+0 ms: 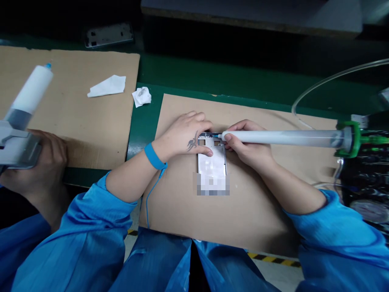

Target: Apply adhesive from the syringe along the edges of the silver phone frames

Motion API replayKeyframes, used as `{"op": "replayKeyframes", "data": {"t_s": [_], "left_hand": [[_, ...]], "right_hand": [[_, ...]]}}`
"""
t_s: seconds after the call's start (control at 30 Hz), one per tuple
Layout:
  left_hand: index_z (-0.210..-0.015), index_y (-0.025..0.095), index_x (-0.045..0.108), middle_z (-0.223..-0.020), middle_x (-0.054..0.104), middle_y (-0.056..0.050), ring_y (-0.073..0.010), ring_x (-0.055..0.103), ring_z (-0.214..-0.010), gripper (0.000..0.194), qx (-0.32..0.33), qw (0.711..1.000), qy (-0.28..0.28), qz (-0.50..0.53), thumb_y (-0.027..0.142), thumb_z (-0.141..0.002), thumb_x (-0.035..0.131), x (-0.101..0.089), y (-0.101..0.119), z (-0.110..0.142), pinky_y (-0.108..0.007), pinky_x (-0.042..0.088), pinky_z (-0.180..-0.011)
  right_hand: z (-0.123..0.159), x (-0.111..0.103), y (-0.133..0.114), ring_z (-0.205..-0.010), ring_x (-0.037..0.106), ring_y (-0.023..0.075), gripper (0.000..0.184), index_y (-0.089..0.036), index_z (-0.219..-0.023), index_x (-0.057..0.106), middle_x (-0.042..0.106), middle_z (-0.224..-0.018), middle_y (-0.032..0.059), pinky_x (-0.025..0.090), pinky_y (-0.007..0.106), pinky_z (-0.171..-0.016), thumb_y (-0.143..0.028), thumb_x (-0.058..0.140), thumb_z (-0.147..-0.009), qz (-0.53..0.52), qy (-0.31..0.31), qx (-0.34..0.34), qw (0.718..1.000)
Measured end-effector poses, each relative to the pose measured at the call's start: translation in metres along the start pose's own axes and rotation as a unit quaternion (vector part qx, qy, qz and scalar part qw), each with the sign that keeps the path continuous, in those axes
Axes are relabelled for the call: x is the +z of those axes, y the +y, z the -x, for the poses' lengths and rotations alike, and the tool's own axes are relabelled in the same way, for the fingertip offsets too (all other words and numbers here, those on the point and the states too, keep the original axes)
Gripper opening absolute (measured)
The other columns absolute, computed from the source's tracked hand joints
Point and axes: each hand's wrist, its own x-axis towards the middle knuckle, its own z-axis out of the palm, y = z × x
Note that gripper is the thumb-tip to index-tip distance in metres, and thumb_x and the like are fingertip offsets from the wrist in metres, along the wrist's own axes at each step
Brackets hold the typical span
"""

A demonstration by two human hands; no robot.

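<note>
A silvery phone frame [212, 164] lies flat on a cardboard sheet [182, 211] in front of me, with two square cut-outs near its far end; its near end is blurred out. My left hand [190, 134] grips the far left part of this frame between thumb and fingers. In my right hand [251, 144] is a long dispensing syringe [282, 137] with white contents, held nearly level near its front end. The syringe's blue tip is at the frame's far edge; whether it touches cannot be made out. A green fitting [349, 139] caps the syringe's back end.
A co-worker's hand [45, 162] at left holds a grey dispensing gun with a white cartridge [33, 89]. Paper scraps [107, 86] and a crumpled tissue [142, 96] lie nearby. Another frame [109, 34] rests farther back. A clear hose [322, 83] and a gauge [369, 211] are at right.
</note>
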Motion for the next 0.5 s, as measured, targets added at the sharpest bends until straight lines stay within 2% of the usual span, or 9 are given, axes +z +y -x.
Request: {"op": "replayKeyframes", "data": {"t_s": [0.17,0.5], "left_hand": [[-0.118,0.018,0.080,-0.105,0.071,-0.008,-0.0316,0.067,-0.101,0.075,-0.010,1.000,-0.007,-0.009,0.080,-0.078,0.093,-0.0019,0.0034,-0.0001,-0.044,0.050,-0.093],[-0.119,0.019,0.081,-0.108,0.071,-0.008,-0.0336,0.069,-0.106,0.072,-0.012,1.000,-0.003,-0.009,0.076,-0.077,0.095,-0.0004,0.0022,-0.0012,-0.044,0.051,-0.094]], "right_hand": [[0.0005,0.0003,0.0000,-0.061,0.067,0.0204,0.048,-0.027,-0.091,0.068,0.074,-0.077,0.0024,0.054,0.036,-0.054,-0.068,0.091,-0.084,-0.006,0.002,0.015,1.000],[-0.0004,0.0025,-0.0018,-0.064,0.068,0.0200,0.057,-0.028,-0.091,0.068,0.075,-0.078,0.0013,0.056,0.035,-0.054,-0.079,0.092,-0.081,-0.008,0.016,0.011,1.000]]}}
